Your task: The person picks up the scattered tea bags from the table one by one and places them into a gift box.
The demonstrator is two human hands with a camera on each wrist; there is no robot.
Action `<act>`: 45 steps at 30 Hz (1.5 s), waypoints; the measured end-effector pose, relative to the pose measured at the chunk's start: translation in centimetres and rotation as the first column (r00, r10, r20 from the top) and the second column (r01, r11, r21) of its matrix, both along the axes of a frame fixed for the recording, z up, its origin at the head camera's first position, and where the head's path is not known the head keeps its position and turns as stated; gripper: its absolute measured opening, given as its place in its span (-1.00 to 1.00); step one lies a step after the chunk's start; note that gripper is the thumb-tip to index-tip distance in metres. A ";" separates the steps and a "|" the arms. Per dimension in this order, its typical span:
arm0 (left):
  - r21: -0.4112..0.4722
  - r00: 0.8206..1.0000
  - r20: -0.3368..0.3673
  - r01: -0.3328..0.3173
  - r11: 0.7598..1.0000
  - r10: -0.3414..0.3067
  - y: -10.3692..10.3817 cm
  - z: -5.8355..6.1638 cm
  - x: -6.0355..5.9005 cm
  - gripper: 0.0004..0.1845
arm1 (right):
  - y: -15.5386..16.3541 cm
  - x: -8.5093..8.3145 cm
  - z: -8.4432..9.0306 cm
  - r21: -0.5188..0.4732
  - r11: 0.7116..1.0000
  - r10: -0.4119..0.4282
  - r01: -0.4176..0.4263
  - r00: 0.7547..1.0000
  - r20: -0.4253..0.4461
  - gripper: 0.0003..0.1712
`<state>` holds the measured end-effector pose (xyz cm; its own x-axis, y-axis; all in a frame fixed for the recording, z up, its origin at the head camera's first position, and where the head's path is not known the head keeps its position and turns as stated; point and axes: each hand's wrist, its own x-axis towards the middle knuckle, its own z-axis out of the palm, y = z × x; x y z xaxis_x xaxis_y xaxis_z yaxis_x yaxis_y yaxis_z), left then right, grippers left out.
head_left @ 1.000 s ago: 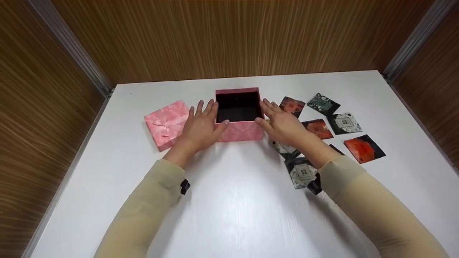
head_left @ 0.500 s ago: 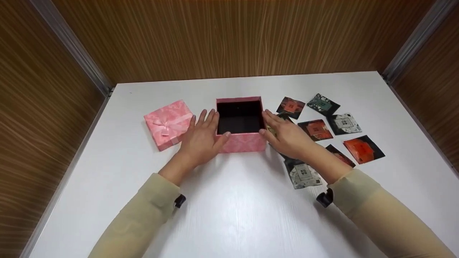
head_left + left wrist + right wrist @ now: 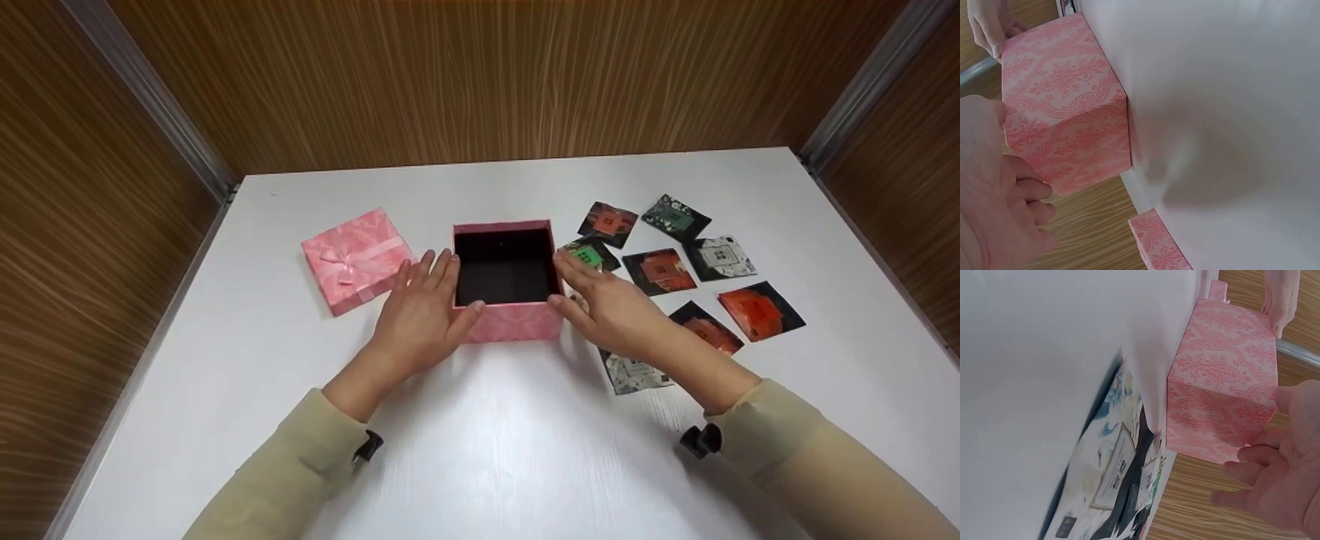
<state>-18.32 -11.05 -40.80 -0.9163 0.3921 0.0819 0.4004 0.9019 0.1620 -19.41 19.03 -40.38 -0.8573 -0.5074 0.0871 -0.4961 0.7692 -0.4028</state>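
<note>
A lidless pink patterned gift box [image 3: 513,322] with a dark inside stands on the white table, in the middle of the head view. My left hand [image 3: 420,315] touches its left side with extended fingers, the thumb at the near left corner. Against the opposite side, my right hand [image 3: 619,311] presses with its fingers, its thumb by the near right corner. Both wrist views show the box's patterned outer walls [image 3: 1067,84] between the two hands. To the left lies the pink lid [image 3: 352,262] with a ribbon bow, close to my left fingers.
Several flat square packets lie to the right, among them a green one [image 3: 589,255], an orange one [image 3: 759,311] and a grey-white one [image 3: 634,373] partly under my right forearm. The white table [image 3: 495,450] meets a wood-grain wall [image 3: 480,82] at the back.
Both hands have moved toward the near side of the table, and the pink box has slid along between them. The lid and the packets have stayed in place.
</note>
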 end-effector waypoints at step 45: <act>-0.002 0.994 -0.063 0.089 0.996 -0.089 -0.4 1.0 5.7 -0.07 | 0.9 6.1 -0.1 0.002 0.998 0.060 -0.061 0.985 -0.159 -0.21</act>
<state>-12.66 -11.46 -39.81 -0.8708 0.4717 0.1388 0.4885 0.8621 0.1346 -13.33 19.91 -40.46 -0.8001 -0.5576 0.2213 -0.5997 0.7345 -0.3176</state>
